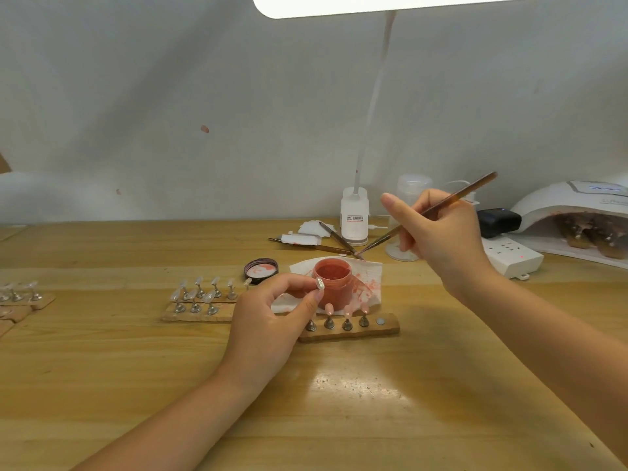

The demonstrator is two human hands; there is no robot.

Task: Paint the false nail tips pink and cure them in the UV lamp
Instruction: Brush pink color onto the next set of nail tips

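The wooden desk (pixel 136 385) runs back to a pale wall; its near half, from 5 to 8 o'clock of the paint jar, lies bare apart from the two forearms crossing it. The clutter sits in a band along the middle and back.

The open pink paint jar (pixel 332 278) stands on a stained paper towel (pixel 368 283), filled with pink paint nearly to its rim. Its lid (pixel 261 270) lies upturned just beside it at 9 o'clock, smeared pink inside. At 6 o'clock of the jar a wooden strip (pixel 387 329) carries metal stands with pink-painted nail tips (pixel 329 308), and one bare magnet at its right end. At 9 o'clock, farther out, another strip (pixel 190 316) holds clear nail tips (pixel 198 294). The UV lamp (pixel 574 212) sits at 3 o'clock by the desk's right edge, with holders inside its mouth; a power strip (pixel 513 256) lies in front of it.

The left hand (pixel 268 321) rests on the desk, thumb and forefinger pinching a small metal stand (pixel 320 283) against the jar's near side; whether it bears a tip cannot be told. The right hand (pixel 438 229) is raised at 2 o'clock, fingers curled round a brush (pixel 475 186) held pen-fashion, its bristle end pointing down toward the towel just behind the jar.
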